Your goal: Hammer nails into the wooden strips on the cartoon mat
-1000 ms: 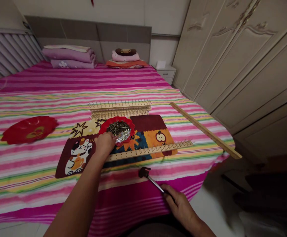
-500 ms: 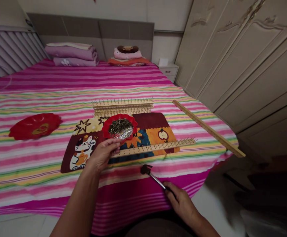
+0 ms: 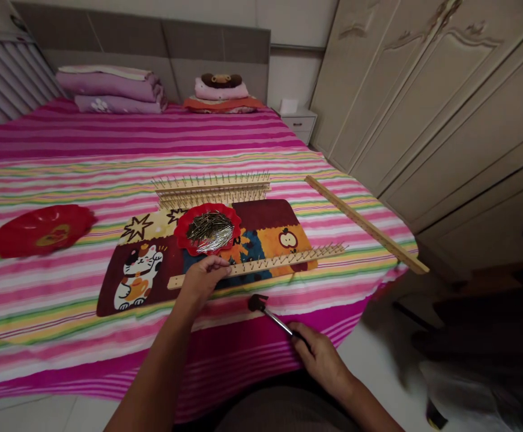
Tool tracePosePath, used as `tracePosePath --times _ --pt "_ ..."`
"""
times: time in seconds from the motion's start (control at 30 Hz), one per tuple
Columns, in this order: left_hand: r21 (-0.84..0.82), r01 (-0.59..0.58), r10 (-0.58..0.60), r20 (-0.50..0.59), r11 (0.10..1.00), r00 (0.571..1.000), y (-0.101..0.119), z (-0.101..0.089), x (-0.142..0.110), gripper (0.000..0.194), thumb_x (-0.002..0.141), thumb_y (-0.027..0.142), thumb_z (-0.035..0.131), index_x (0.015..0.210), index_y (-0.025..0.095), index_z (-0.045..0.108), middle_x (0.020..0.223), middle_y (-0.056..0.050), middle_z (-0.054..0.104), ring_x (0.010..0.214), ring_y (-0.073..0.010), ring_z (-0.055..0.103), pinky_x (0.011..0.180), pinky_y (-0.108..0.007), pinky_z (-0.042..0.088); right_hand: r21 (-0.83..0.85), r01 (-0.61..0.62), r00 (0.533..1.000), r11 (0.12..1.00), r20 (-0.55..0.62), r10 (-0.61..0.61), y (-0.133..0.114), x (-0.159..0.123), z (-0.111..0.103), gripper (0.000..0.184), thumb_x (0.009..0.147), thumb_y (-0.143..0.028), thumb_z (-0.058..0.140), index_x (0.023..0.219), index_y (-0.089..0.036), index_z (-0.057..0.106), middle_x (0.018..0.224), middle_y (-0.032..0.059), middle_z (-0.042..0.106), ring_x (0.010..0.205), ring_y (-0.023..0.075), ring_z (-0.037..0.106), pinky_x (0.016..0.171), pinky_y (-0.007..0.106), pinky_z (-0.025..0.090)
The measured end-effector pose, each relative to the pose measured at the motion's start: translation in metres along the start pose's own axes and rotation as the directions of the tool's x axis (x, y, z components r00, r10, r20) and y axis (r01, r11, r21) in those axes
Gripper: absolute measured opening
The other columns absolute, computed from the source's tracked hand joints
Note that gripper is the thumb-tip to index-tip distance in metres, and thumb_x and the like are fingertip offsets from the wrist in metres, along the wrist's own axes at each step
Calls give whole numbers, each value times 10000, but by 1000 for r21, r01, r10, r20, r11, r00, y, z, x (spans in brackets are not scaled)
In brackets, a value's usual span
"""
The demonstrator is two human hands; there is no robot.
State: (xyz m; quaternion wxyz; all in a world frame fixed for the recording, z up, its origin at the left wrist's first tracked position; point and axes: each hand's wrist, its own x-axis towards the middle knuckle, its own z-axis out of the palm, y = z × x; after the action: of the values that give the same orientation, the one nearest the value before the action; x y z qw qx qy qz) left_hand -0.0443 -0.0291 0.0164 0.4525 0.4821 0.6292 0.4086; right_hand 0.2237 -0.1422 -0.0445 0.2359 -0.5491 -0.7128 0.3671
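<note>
My right hand (image 3: 317,354) is wrapped round the black handle of a hammer (image 3: 279,321), whose dark head rests low over the bed's near edge. My left hand (image 3: 205,279) is closed in a pinch at a narrow wooden strip (image 3: 283,260); anything between the fingertips is too small to make out. A row of nails stands up along the strip's right part, while its left end shows bare holes. Just beyond my left fingers, a red scalloped bowl (image 3: 181,231) holds a heap of nails (image 3: 211,228), some dark, some silvery.
A patterned mat (image 3: 265,213) lies under the bowl and strip. Behind it are wooden strips (image 3: 216,187) full of upright nails. Another long strip (image 3: 364,222) lies at the right, a red plate (image 3: 40,231) at the left. Folded bedding (image 3: 112,90) is stacked at the headboard; wardrobes (image 3: 405,90) stand at right.
My left hand has moved from the bowl's near rim to the wooden strip, right and slightly down. My right hand still grips the hammer. The whole view has shifted a little.
</note>
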Motion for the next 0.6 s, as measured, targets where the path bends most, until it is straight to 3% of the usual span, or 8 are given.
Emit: tracePosePath --times 0.2,0.37,0.6 --pt "136 -13 24 -76 991 997 0 9 -1 208 569 370 656 678 193 646 609 27 624 600 -126 544 586 -234 399 -15 -2 1000 1000 17 3 0 0 -1 290 864 -222 399 1070 -192 601 958 73 696 866 210 646 769 320 494" --pt "195 -7 22 -72 981 997 7 14 -5 180 594 366 630 666 201 644 589 39 615 577 -126 535 564 -233 385 -6 -12 1000 1000 27 12 -3 0 -2 265 863 -207 393 1032 -187 596 907 63 689 834 200 637 751 311 491" --pt "313 -55 84 -80 948 993 -3 18 -5 154 647 357 583 684 219 642 584 48 605 555 -118 518 561 -232 376 14 -1 1000 1000 -5 1 -4 0 -2 263 852 -213 407 1013 -194 614 876 55 686 806 196 634 729 294 492"
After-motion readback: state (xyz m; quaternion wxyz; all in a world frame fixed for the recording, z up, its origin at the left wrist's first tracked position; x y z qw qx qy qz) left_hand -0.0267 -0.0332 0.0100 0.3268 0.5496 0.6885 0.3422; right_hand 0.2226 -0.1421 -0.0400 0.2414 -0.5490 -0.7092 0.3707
